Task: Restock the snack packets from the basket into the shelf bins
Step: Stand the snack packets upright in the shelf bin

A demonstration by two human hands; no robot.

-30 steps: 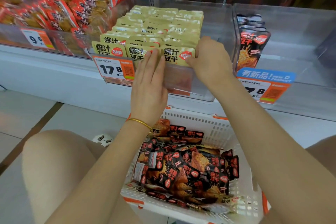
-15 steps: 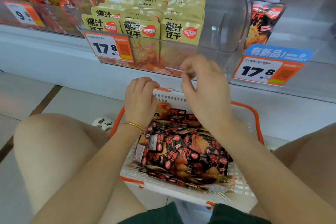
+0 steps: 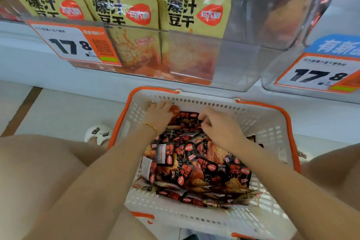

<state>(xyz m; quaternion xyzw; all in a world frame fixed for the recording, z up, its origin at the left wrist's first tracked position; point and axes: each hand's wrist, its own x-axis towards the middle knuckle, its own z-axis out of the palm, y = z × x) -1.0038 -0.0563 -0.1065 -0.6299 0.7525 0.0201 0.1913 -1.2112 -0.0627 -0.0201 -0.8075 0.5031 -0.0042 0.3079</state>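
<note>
With the yellow-packet bin (image 3: 233,60) standing full, the right hand (image 3: 218,128) is pinching a black snack packet (image 3: 190,120) in the heaped basket (image 3: 272,122), the left hand (image 3: 158,116) showing no discernible grip, so most restocking is apparently remaining.

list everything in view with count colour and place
basket: one, white with orange rim, on the floor
black-and-red snack packets: many, heaped in the basket
clear bins: at least two, on the shelf
yellow snack packets: three rows, in the bin above the basket
price tags: two, white and orange, on bin fronts
shoe: one, white, left of the basket
bracelet: one, gold, left wrist
left hand: on packets at basket's far left, grip unclear
right hand: fingers pinch a black-and-red packet
</note>
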